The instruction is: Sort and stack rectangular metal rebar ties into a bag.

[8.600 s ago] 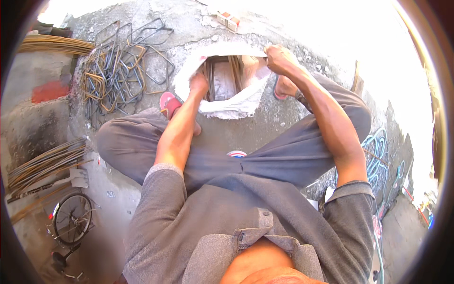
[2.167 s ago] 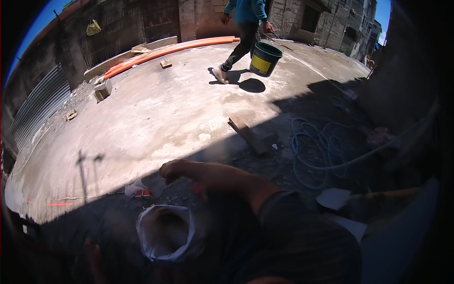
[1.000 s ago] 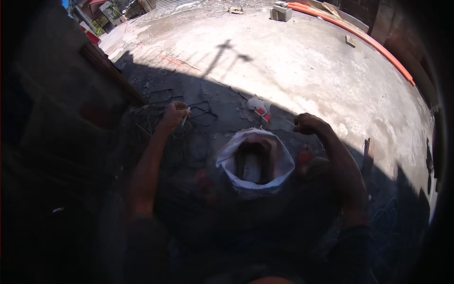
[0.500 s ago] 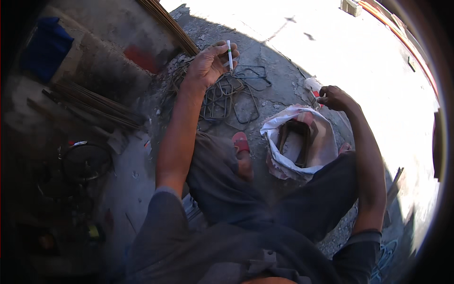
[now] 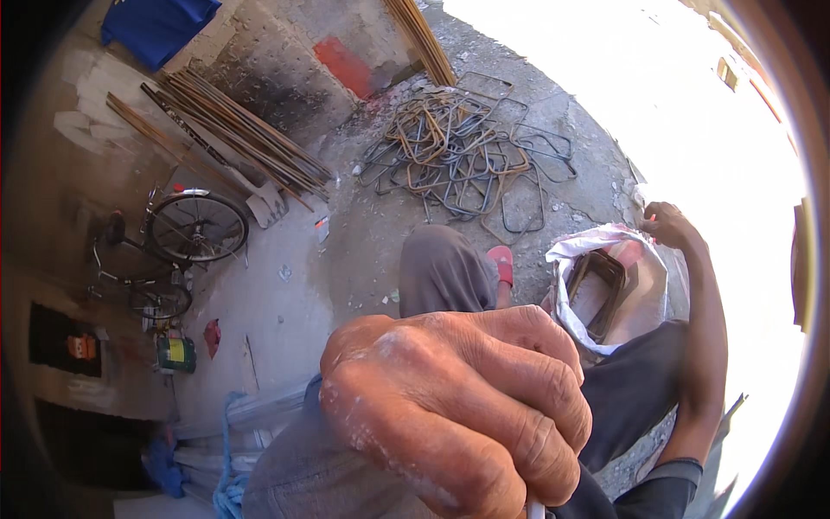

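Observation:
My left hand (image 5: pixel 458 398) is raised close in front of me, knuckles up, its fingers curled round a cigarette (image 5: pixel 536 511). Only a short white length of the cigarette shows below the fingers. On the right my arm reaches forward, and my right hand (image 5: pixel 670 227) is beside the far rim of a white woven sack (image 5: pixel 661 290). Its fingers are bent together; what they hold, if anything, is too small to make out. Bent rusty metal frames (image 5: pixel 609 275) stand in the open mouth of the sack, next to my leg.
Beyond my knee lies a heap of bent steel rebar stirrups (image 5: pixel 454 151). Long rusty bars (image 5: pixel 233 121) and a shovel (image 5: pixel 266 205) lie to the left, near a bicycle (image 5: pixel 197 227). A blue cloth (image 5: pixel 160 30) hangs at the far left. Bright sun covers the right-hand ground.
My left hand has come back from above the stirrups to close in front of me, still with the cigarette. My right hand stays near the sack. The view has turned left.

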Motion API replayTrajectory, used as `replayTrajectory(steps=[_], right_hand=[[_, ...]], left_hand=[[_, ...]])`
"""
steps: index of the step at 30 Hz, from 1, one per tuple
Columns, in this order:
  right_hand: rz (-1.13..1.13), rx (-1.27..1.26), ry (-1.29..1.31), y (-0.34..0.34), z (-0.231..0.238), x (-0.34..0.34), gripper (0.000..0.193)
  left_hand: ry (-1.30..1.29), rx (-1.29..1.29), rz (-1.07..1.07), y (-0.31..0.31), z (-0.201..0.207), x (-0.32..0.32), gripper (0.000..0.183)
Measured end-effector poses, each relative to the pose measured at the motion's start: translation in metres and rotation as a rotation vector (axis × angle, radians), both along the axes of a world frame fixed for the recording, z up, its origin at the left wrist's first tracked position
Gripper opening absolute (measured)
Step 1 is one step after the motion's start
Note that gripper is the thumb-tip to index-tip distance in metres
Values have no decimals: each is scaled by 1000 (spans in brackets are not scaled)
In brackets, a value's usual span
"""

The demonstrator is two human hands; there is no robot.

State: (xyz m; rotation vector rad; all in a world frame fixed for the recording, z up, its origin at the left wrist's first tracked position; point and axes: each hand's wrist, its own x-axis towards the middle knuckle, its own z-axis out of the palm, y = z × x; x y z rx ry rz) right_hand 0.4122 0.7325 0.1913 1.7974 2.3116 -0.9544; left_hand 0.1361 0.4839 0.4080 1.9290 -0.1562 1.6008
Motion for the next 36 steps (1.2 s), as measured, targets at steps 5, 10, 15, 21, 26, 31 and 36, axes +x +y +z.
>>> replayTrajectory(steps=[5,10,15,21,26,31,36], right_hand=[[9,57,38,2,-4,18,28],[93,24,95,7,-26,-14,27],[78,-74,47,-1,-17,-15,29],[48,-157,-19,-1,-20,-17,29],[24,-227,-79,20,-43,8,26],[85,-303,-135,32,-59,5,28],[59,-252,-133,30,-74,10,30]], left_hand=[[194,27,4,-25,3,-36,18],[87,-55,365,-63,12,-47,18],[-32,-371,975,-105,2,-62,10],[386,-662,594,-175,-6,-133,19],[389,-620,301,-172,-28,-155,28],[-166,-722,395,-218,-65,-118,44],[-113,-858,682,-270,-76,-92,41]])
